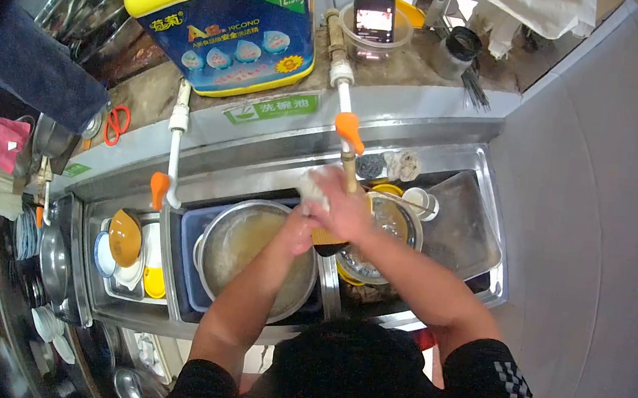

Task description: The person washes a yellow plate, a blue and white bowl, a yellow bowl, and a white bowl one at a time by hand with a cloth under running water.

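Observation:
Above the divider between two sink basins, my hands are close together. My left hand [299, 232] is closed on a yellow-and-black dish [327, 240], mostly hidden under my right hand and forearm. My right hand [345, 209] is closed on a whitish cloth [316, 187], blurred by motion, over the dish. Below my left forearm stands a large metal pot [307, 284] of cloudy water, inside a blue tub [190, 250]. To the right, a metal basin [416, 232] holds water and dishes partly hidden by my right arm.
Two taps with orange handles [350, 131] [158, 190] reach over the sinks. White cups [421, 203] and a metal tray [465, 222] lie at right. The left basin holds an orange bowl [125, 238]. A detergent jug [221, 21] and a phone [374, 15] stand on the ledge.

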`<state>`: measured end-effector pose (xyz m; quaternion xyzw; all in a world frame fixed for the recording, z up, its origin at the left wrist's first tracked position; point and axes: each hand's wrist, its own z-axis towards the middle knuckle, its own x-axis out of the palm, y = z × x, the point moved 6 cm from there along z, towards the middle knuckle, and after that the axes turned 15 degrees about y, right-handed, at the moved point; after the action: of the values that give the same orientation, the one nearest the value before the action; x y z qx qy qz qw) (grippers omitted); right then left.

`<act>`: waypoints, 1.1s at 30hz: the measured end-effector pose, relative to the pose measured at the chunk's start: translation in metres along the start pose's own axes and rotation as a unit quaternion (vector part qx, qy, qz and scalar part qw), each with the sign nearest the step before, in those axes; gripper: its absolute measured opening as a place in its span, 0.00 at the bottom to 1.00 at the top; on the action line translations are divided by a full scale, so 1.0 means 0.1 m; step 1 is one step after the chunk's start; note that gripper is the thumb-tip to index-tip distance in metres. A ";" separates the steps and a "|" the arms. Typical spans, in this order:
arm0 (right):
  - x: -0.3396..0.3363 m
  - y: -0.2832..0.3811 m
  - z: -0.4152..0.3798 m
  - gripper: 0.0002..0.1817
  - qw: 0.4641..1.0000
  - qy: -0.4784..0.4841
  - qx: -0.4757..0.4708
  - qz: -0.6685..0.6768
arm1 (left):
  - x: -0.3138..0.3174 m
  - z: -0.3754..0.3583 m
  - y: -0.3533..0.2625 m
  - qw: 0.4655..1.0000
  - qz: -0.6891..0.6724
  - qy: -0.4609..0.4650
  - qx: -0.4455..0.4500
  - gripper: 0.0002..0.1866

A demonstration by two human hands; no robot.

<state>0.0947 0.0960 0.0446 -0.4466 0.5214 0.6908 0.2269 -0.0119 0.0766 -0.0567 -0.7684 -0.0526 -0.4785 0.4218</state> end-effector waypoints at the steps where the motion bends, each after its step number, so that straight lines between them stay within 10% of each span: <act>1: 0.11 -0.22 0.10 0.31 0.997 0.001 0.058 0.060 | -0.02 -0.04 0.06 1.000 -0.002 -0.005 -0.001 0.22; 5: 0.28 -1.00 0.27 0.29 0.921 0.145 0.284 0.224 | 0.28 -0.11 -0.04 0.998 0.037 -0.036 -0.021 0.19; 8: 0.37 -0.80 0.17 0.26 0.935 0.171 0.192 0.245 | 0.26 -0.08 -0.07 0.999 0.036 -0.026 0.009 0.19; 10: 0.22 -0.14 0.05 0.20 0.999 -0.005 -0.022 0.023 | 0.19 -0.01 -0.13 0.998 0.004 -0.067 -0.006 0.17; 14: 0.00 0.15 -0.05 0.23 0.995 -0.044 -0.013 -0.091 | 0.12 -0.02 -0.02 0.998 0.014 -0.059 0.024 0.17; 17: -0.01 -0.58 0.20 0.22 0.970 0.014 0.159 0.184 | 0.32 -0.04 -0.02 0.999 0.021 -0.020 -0.013 0.20; 19: 0.14 -0.86 0.29 0.21 0.957 0.203 0.156 0.137 | 0.33 -0.05 -0.02 1.000 0.021 -0.006 -0.014 0.19; 23: -0.05 -0.22 -0.10 0.20 0.967 0.069 0.186 0.157 | 0.21 0.11 -0.03 0.995 -0.082 -0.057 0.016 0.18; 28: 0.08 0.26 -0.58 0.29 0.994 0.005 -0.084 -0.071 | 0.17 0.17 -0.05 0.967 -0.230 -0.106 0.018 0.22; 33: 0.08 0.10 -1.00 0.25 0.997 0.003 -0.071 -0.016 | 0.10 0.16 -0.18 0.959 -0.251 -0.082 0.107 0.20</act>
<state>0.1207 -0.0010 0.0368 -0.4716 0.4647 0.7210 0.2043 -0.0041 0.0954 -0.0410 -0.7177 -0.3290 -0.4954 0.3624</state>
